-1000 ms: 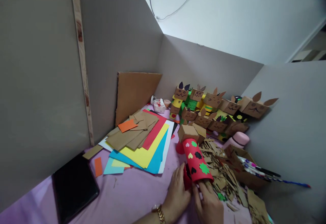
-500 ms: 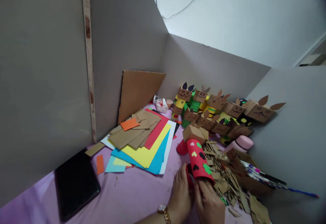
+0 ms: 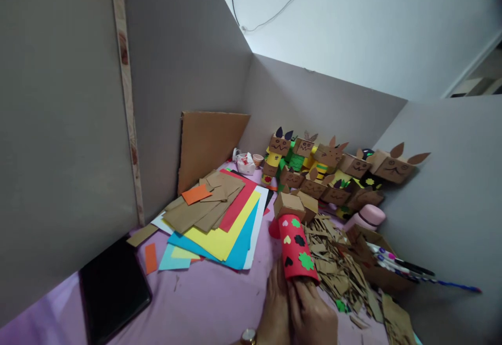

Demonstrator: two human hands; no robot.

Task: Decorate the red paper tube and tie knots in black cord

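Observation:
A paper puppet (image 3: 294, 251) has a red tube body with heart, flower and other cut-outs in pink, yellow, black and green. At its top is a brown cardboard box head (image 3: 289, 205). My right hand (image 3: 311, 311) is closed at the tube's lower end, its fingers partly tucked into the opening. Against the tube's lower left side lies my left hand (image 3: 274, 303), fingers curled behind it and mostly hidden; a gold watch (image 3: 248, 336) is on that wrist. Another cardboard box (image 3: 308, 206) and a red paper piece (image 3: 274, 229) show just behind.
Coloured paper sheets (image 3: 235, 253) and brown card pieces (image 3: 188, 217) lie to the left, near a black tablet (image 3: 115, 292). Cardboard scraps (image 3: 341, 269) and a box of pens (image 3: 363, 269) sit right. Several box-headed puppets (image 3: 316, 188) line the back, near a pink bottle (image 3: 366, 218).
The puppet has shifted left and now stands more upright. My left hand has moved closer behind it, and the red flap near its fingers is hidden. The view has turned slightly right.

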